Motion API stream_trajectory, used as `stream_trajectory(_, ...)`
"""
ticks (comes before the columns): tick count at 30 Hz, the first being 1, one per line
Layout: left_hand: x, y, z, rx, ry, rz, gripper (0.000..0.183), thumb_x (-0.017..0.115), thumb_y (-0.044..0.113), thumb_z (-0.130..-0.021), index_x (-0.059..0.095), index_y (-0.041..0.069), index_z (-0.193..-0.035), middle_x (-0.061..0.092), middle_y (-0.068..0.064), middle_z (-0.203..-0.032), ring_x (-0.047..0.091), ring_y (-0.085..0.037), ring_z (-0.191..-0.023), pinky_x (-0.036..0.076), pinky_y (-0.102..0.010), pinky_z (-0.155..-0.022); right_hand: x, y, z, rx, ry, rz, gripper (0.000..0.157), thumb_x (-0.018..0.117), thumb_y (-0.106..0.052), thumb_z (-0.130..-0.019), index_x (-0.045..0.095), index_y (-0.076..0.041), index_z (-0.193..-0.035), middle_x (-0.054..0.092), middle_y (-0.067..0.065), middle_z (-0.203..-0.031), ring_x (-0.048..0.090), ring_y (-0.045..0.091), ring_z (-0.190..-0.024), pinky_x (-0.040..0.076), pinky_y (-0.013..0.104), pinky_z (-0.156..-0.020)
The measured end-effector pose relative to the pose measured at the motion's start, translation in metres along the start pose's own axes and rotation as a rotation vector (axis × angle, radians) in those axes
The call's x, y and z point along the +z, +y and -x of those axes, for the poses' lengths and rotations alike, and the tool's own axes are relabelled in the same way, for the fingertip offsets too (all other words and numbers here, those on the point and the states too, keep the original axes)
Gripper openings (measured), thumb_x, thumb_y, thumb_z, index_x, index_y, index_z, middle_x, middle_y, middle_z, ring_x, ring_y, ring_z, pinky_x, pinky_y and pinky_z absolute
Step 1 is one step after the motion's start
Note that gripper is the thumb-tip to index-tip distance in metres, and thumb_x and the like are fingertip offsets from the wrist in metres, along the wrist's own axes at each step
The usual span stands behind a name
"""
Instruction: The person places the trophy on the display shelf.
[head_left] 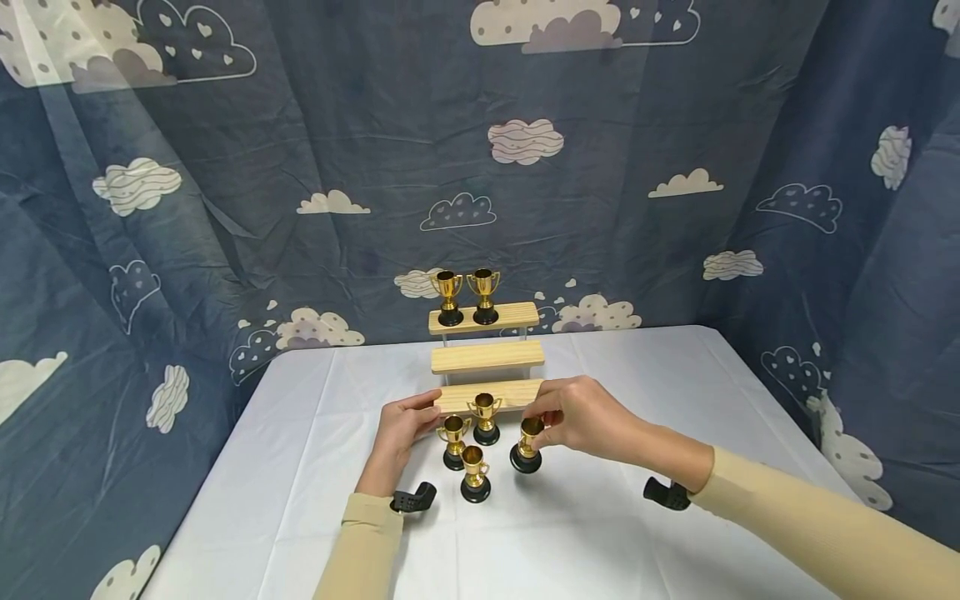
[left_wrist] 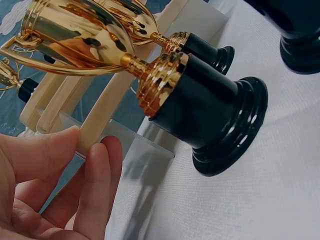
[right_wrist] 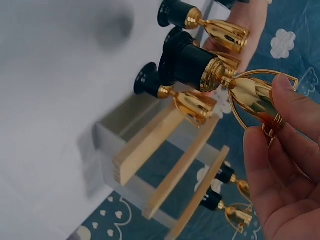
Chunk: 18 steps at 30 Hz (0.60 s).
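My right hand (head_left: 581, 417) pinches a small gold trophy cup (right_wrist: 252, 97) with a black base by its rim and handle, just right of the other cups and close over the white cloth. At the left end of the lowest plank (head_left: 480, 397) of a three-step wooden shelf, my left hand (head_left: 401, 433) grips the wood between thumb and fingers, as the left wrist view shows. Three more trophy cups stand upright between my hands: one by the front plank (head_left: 486, 419), one at left (head_left: 453, 442), and one nearest me (head_left: 475, 474).
Two trophy cups stand side by side on the top plank (head_left: 517, 315), left and middle. The middle plank (head_left: 487, 357) is bare wood, and clear side panels (right_wrist: 112, 150) carry the steps. A white cloth (head_left: 637, 533) covers the table; a dark cloud-print curtain (head_left: 397, 100) hangs behind.
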<state>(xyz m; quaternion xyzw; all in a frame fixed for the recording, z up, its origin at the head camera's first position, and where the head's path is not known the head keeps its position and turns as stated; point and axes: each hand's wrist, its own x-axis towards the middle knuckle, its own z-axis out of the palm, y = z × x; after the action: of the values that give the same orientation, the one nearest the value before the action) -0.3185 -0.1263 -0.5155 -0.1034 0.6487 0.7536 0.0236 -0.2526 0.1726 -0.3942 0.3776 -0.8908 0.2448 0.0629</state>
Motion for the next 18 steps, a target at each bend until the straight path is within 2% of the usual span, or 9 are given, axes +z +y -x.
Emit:
stream_trajectory(3,0.0,0.0,0.0,-0.002,0.0,0.003,0.033,0.076,-0.003,-0.085,0.075,0.004,-0.117,0.072,-0.015,-0.112,0.074,-0.021,-0.087,0.059,-0.039,-0.089,-0.004,0.001,-0.001,0.0,0.024,0.012,0.033,0.093,-0.021,-0.071,0.081,-0.016,-0.101,0.061,-0.014,-0.083,0.054,0.002,-0.068,0.052,0.019,-0.058)
stream_trajectory(9,-0.001,-0.001,-0.002,0.005,-0.005,0.007,0.033,0.076,-0.004,-0.085,0.075,0.003,-0.117,0.073,-0.017,-0.11,0.074,-0.023,-0.087,0.06,-0.04,-0.088,-0.011,0.003,-0.004,0.032,0.057,0.01,0.031,0.094,-0.022,-0.071,0.081,-0.02,-0.098,0.062,-0.015,-0.082,0.056,0.003,-0.07,0.053,0.02,-0.059)
stream_trajectory(18,-0.001,-0.001,-0.002,0.009,-0.002,0.005,0.033,0.074,-0.005,-0.086,0.075,0.002,-0.118,0.072,-0.018,-0.111,0.074,-0.025,-0.089,0.059,-0.042,-0.089,-0.022,0.009,-0.01,0.053,0.107,0.025,0.034,0.093,-0.022,-0.071,0.081,-0.018,-0.102,0.063,-0.015,-0.081,0.055,0.003,-0.067,0.051,0.022,-0.055)
